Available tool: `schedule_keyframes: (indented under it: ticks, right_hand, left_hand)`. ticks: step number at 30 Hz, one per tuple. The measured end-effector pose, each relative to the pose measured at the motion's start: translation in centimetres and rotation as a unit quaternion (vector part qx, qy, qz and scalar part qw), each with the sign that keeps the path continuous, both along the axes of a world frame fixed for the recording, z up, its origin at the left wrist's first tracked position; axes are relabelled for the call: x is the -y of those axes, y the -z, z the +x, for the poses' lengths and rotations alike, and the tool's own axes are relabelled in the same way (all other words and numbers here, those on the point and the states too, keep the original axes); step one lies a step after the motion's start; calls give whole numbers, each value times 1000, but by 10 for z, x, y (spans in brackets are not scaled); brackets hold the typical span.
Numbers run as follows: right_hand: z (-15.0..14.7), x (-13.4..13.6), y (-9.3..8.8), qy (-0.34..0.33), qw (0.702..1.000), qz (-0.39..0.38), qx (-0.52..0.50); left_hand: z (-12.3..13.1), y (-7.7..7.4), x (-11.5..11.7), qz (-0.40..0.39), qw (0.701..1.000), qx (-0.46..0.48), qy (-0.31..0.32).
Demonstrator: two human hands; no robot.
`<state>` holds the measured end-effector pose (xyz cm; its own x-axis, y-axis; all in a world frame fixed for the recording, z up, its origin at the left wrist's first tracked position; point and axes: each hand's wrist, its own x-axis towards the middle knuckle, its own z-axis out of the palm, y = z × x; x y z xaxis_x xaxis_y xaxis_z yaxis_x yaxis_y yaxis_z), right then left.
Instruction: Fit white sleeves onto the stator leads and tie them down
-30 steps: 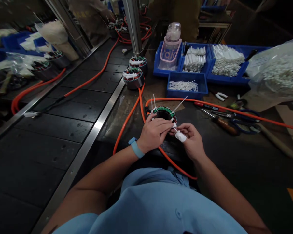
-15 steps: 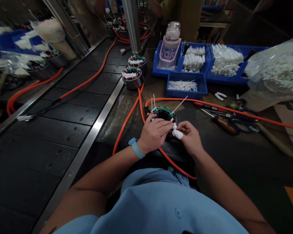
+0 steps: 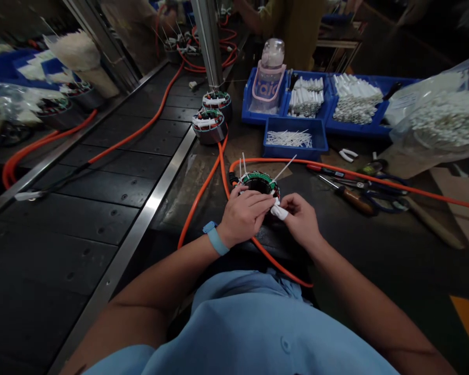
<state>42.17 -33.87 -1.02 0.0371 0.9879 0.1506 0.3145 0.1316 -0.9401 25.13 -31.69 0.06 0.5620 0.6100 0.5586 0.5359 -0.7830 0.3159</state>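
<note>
A ring-shaped motor stator (image 3: 259, 177) with a green top edge stands on the dark bench in front of me. Thin white cable ties (image 3: 284, 169) stick up from its rim. My left hand (image 3: 244, 214) is wrapped over the stator's near left side, fingers reaching across to the right rim. At that rim my right hand (image 3: 301, 219) is closed in a pinch, with white material (image 3: 279, 212) at the thumb; whether it covers the thumb or is held, I cannot tell. What the right fingertips pinch is hidden.
Two more stators (image 3: 209, 125) stand beside a metal post (image 3: 208, 47). An orange cable (image 3: 352, 173) crosses the bench. Beyond are a blue tray (image 3: 295, 152) of cable ties and blue bins (image 3: 324, 127) of white sleeves. A screwdriver (image 3: 355, 200), scissors (image 3: 386, 200) and a plastic bag (image 3: 449, 122) lie right.
The whole view has shifted slightly left. Both hands stay at the stator's near rim, with the right fingers a little more closed around the white material.
</note>
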Motion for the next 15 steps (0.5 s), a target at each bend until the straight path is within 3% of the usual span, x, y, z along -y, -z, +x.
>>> schedule_keyframes:
  ticks: [2, 4, 5, 7, 11, 13, 15]
  right_hand:
    - [7, 1, -4, -20, 967, 133, 217]
    - [14, 3, -8, -58, 890, 246, 381]
    - [17, 4, -10, -78, 855, 289, 423]
    - [20, 3, -15, -112, 814, 353, 447]
    - [16, -23, -25, -117, 787, 379, 472]
    - [15, -49, -31, -106, 776, 353, 513]
    - [21, -75, -36, -86, 784, 316, 527]
  left_hand:
    - [0, -2, 0, -5, 1000, 2, -2]
    - [-1, -6, 0, -16, 1000, -10, 1]
    - [-1, -8, 0, -24, 999, -25, 1]
    - [-1, -12, 1, -36, 997, -63, -16]
    - [0, -12, 1, -37, 993, -102, -56]
    - [0, -10, 0, -34, 993, -104, -39]
    - [-1, -8, -1, -32, 994, -103, -17]
